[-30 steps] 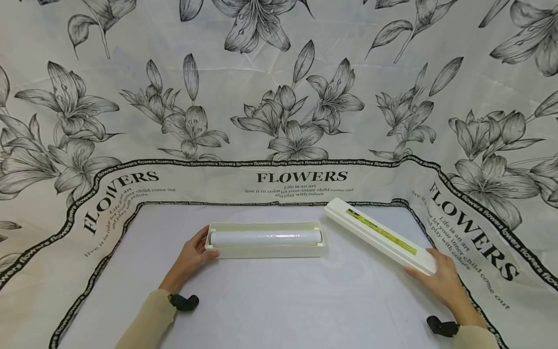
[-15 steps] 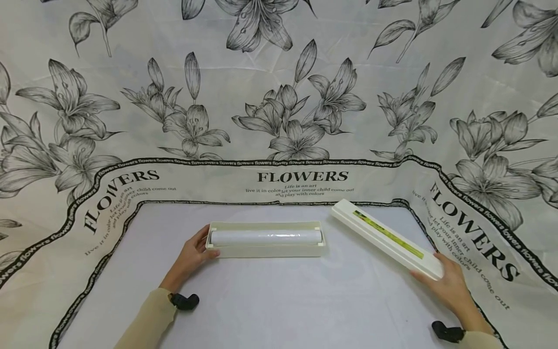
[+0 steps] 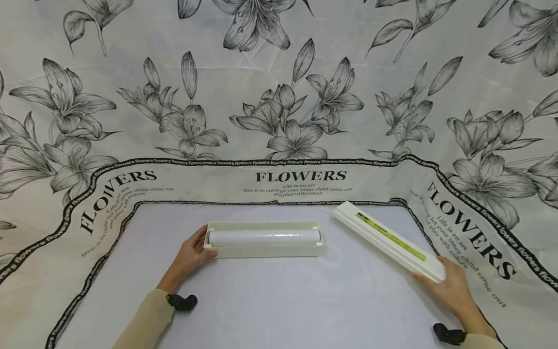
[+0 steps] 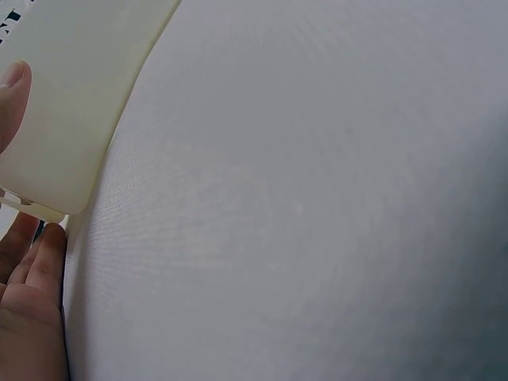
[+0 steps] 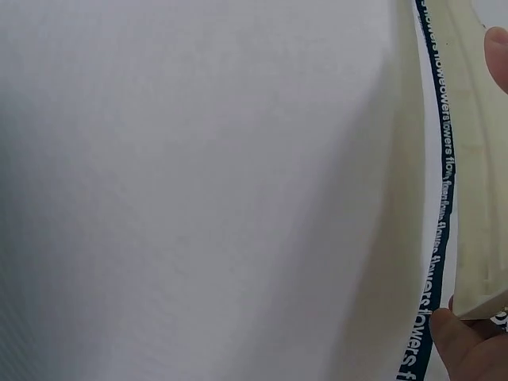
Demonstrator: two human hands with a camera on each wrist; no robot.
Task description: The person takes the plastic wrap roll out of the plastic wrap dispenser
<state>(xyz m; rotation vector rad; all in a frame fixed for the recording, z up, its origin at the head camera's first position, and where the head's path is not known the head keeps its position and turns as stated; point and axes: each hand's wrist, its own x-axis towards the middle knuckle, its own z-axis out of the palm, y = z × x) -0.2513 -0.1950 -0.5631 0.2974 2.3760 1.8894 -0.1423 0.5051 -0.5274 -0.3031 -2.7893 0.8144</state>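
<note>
A long cream plastic box (image 3: 270,252) sits on the white tabletop, its top off. Inside it lies a white, shiny roll of what looks like cling film (image 3: 261,237). My left hand (image 3: 189,259) grips the box's left end, thumb on the front wall and fingers at the end and back. To the right, my right hand (image 3: 451,286) holds the near end of a slanting cream lid (image 3: 375,230) with a yellow-green label (image 3: 392,236). In the right wrist view the lid (image 5: 480,175) seems raised, with a shadow beside it. The lid's far end points toward the back of the table.
White cloth (image 3: 270,305) covers the table, bordered by a black printed band (image 3: 279,203). Behind stands a fabric backdrop (image 3: 279,68) with flower drawings and "FLOWERS" lettering (image 3: 301,176). Dark wrist devices (image 3: 183,302) are worn on both arms.
The right hand has shifted the lid a little to the right and toward me, widening the gap from the box. The left hand and the box have stayed in place.
</note>
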